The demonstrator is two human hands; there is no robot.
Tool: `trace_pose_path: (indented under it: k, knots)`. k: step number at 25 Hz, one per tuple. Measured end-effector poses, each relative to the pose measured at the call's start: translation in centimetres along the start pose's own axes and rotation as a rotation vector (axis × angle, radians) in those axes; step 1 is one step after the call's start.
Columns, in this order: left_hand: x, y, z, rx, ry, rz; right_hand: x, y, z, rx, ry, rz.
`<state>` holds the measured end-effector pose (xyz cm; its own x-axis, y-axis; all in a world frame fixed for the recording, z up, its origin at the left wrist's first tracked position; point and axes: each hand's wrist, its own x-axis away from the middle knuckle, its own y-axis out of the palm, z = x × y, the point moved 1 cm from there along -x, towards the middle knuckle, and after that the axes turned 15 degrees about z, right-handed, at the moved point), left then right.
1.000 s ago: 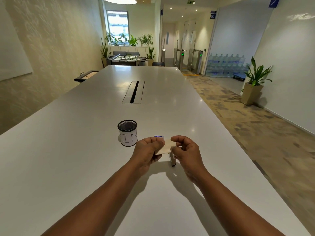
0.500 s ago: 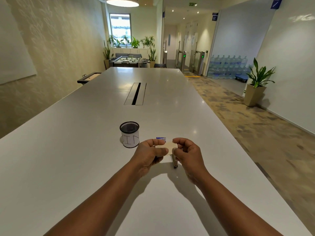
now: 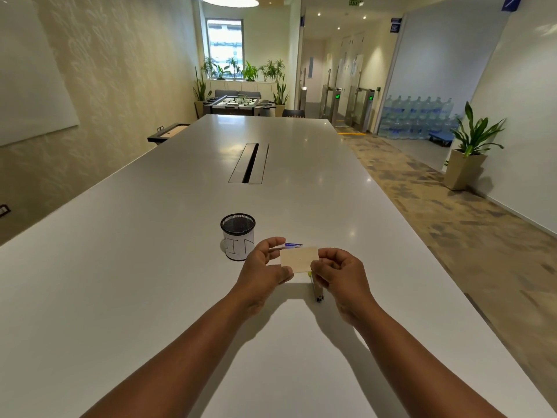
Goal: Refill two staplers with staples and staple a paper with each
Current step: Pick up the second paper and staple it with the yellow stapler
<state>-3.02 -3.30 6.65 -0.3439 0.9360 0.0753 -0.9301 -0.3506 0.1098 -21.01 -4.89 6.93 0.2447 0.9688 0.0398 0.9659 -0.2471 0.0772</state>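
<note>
A small cream paper point(image 3: 299, 260) is held up flat between my two hands above the white table point(image 3: 150, 282); a short dark staple mark shows near its middle. My left hand point(image 3: 265, 268) pinches its left edge and my right hand point(image 3: 339, 273) pinches its right edge. Below the paper, a stapler point(image 3: 317, 292) lies on the table, mostly hidden by my right hand. A small blue-and-white staple box point(image 3: 294, 245) peeks out behind the paper. I see only one stapler.
A black mesh cup point(image 3: 238, 241) with a white paper label stands just left of my hands. A cable slot point(image 3: 250, 162) is set into the table farther back. The table's right edge drops to the floor.
The paper has turned from edge-on and folded-looking to flat and facing me. Both hands have spread slightly apart along its edges. The camera has tilted a little.
</note>
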Motion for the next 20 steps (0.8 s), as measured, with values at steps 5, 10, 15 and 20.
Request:
trace_pose_path:
  k: [5, 10, 15, 20]
  knots:
    - [-1.3, -0.9, -0.9, -0.096, 0.057, 0.045, -0.8, 0.9, 0.2, 0.044, -0.033, -0.019]
    - [-2.0, -1.8, -3.4, -0.844, 0.397, 0.113, -2.3, 1.8, -0.8, 0.25, -0.265, 0.055]
    - [-3.0, -3.9, -5.0, -1.314, 0.702, -0.01, -4.4, 5.1, -2.5, 0.459, -0.566, 0.0]
    - [-4.5, -4.4, -4.6, -1.455, 0.827, -0.047, -6.3, 10.6, -3.7, 0.519, -0.732, -0.032]
